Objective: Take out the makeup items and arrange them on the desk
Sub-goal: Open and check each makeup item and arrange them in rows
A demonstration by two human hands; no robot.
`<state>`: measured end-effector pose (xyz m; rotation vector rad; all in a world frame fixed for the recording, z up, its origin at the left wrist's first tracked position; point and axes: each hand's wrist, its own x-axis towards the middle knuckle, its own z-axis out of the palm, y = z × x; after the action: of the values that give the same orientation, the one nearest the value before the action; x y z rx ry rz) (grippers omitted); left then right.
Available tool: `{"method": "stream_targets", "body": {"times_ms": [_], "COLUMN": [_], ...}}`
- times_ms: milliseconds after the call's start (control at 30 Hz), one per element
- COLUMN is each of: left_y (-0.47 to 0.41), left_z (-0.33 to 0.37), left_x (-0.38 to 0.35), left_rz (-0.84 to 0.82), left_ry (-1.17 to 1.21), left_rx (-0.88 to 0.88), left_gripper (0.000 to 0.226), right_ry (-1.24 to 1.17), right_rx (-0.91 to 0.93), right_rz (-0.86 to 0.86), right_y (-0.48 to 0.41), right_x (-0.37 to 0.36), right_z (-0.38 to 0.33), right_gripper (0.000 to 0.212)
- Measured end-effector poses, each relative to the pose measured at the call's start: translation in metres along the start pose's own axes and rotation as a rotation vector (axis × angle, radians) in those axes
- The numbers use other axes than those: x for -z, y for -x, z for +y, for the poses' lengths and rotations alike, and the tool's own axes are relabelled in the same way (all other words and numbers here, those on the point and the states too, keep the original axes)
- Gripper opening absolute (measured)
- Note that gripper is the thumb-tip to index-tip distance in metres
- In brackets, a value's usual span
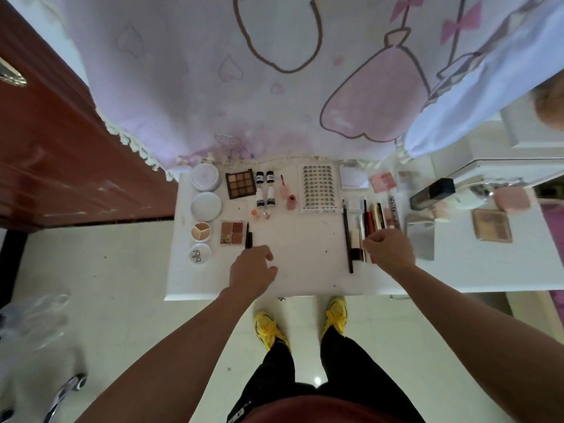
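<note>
Left hand [251, 271] hovered low over the tabletop [305, 270], its fingers loosely curled and holding nothing, tips just beside the near end of the black liner pen [248, 235]. The pen lay straight along the right edge of the four-pan palette [232, 232], just beside it; contact not resolvable.

Right hand [388, 251] sat knuckles-up over the near ends of the row of pencils and tubes [377, 216], fingers curled under. Couldn't tell if they pinched one of the sticks or only nudged them, as the tips were hidden.

The makeup was already out and mostly gridded: nine-pan palette [240, 184] and lash tray [319, 189] at the back, long black pencil [348, 239] at the left of the row.

My read was that the step was squaring up the stick row. To do it well:
- press the near ends level against one line and don't lift them
- move one stick at a time, because round barrels will likely roll
- keep the wrist high so it doesn't sweep the long pencil

The far-right items looked looser, so they were probably next.
</note>
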<state>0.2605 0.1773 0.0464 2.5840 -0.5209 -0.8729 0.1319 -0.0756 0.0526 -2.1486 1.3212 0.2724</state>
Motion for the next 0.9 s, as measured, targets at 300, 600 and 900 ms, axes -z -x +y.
{"method": "stream_targets", "body": {"times_ms": [300, 600, 900], "left_y": [0.002, 0.02, 0.02], "left_z": [0.058, 0.069, 0.091], "left_x": [-0.038, -0.059, -0.041], "left_rz": [-0.002, 0.052, 0.05], "left_ry": [0.014, 0.112, 0.198], "left_rx": [0.051, 0.188, 0.166], "left_gripper": [0.022, 0.019, 0.011], "right_ry": [0.222, 0.196, -0.246], "right_rx": [0.23, 0.193, 0.048], "right_rz": [-0.114, -0.26, -0.302], "right_y": [-0.033, -0.062, -0.057], "right_x": [-0.003, -0.008, 0.025], "right_z": [-0.016, -0.035, -0.029], "right_gripper": [0.022, 0.02, 0.036]}}
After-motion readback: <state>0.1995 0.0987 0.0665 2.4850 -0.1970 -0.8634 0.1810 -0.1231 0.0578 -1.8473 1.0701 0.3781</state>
